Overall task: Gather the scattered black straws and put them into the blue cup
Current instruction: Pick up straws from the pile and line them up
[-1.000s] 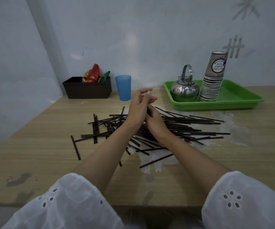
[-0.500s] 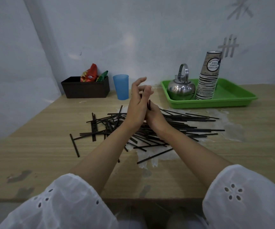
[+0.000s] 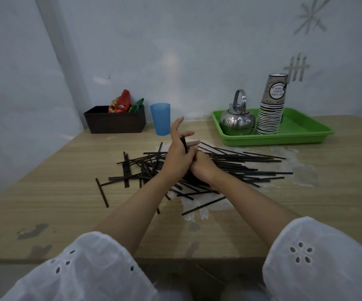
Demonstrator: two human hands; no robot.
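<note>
The head-worn wide-angle camera is looking forward and down from above the near edge of the table (image 3: 45, 203), facing the far edge and the wall (image 3: 197, 51). It is sitting close: white sleeves (image 3: 319, 257) are filling the bottom corners, and the left hand (image 3: 176, 155) and right hand (image 3: 204, 168) are meeting mid-frame over the black straws (image 3: 230, 165). The table's left edge is slanting across the frame.

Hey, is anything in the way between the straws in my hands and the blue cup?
Nothing visible. The black straws between your left hand and right hand have only bare table up to the blue cup. The black box sits left of it, the green tray far right, both off that path.
</note>
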